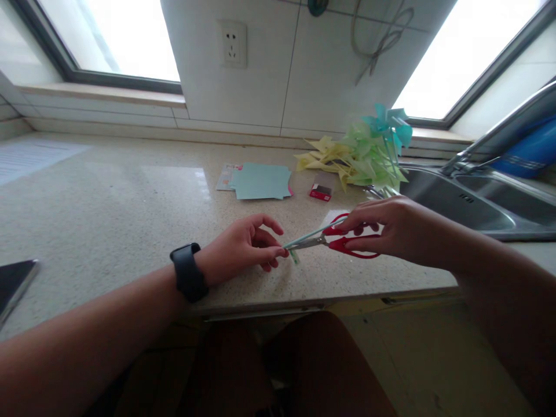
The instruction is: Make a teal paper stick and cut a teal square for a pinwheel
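Head view, as seen from where I stand: a pair of scissors point(325, 239) and a thin pale stick point(309, 234) are held together over the front of the bench point(130, 237), between the person's two hands. Fingers of the left hand point(237, 248) are pinched at the near end of the stick, thumb against fingertips; those of the right hand point(393, 223) are wrapped about the red handles, and the stick's far end meets them, though whether it is gripped there cannot be told. Handling, in my judgement: the stick should be very light, somewhat springy, smooth enough to slip, and easily creased, so a soft pinch close to its end suits it; the scissors should be rigid and moderately light, best taken by the loops, with fingertips clear of the metal. Orientation: scissor tips point left, at the left fingertips; their long axis lies nearly parallel to the front edge. Just above the blades, the stick slants from the left fingertips up to the right and away from the person. Whether the blades are parted is unclear. A small greenish strip point(296, 258) shows below the tips; its attachment cannot be determined. Farther back lie paper sheets point(263, 180), a small box point(321, 191) and pinwheels point(369, 152).
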The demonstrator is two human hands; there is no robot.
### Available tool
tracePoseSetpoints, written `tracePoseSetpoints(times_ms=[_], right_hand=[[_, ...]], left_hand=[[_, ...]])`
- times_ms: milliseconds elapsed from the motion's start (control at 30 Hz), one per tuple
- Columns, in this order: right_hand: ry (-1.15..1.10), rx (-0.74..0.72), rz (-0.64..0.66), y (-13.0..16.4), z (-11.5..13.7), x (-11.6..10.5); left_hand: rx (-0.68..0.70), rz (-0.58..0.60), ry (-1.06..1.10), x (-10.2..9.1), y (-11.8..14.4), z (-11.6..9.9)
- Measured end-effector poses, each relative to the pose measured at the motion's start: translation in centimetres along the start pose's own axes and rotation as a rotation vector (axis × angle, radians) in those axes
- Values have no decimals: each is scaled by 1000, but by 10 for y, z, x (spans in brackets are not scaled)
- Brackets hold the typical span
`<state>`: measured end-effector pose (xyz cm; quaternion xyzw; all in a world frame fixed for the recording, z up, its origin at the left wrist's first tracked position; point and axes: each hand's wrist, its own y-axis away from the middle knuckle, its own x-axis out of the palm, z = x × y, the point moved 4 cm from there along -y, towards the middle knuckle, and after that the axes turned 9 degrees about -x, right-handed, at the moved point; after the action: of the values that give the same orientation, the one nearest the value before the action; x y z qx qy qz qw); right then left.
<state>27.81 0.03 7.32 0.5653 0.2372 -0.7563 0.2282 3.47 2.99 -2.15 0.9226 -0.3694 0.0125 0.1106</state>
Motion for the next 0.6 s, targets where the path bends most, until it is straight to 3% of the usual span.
tracePoseSetpoints(times_ms=[467, 600], right_hand=[[75, -57, 2, -2, 2, -2], [110, 33, -17, 0, -9, -2]], left_hand=[[-29, -33, 10, 0, 0, -1], [-40, -83, 15, -1, -1, -2]])
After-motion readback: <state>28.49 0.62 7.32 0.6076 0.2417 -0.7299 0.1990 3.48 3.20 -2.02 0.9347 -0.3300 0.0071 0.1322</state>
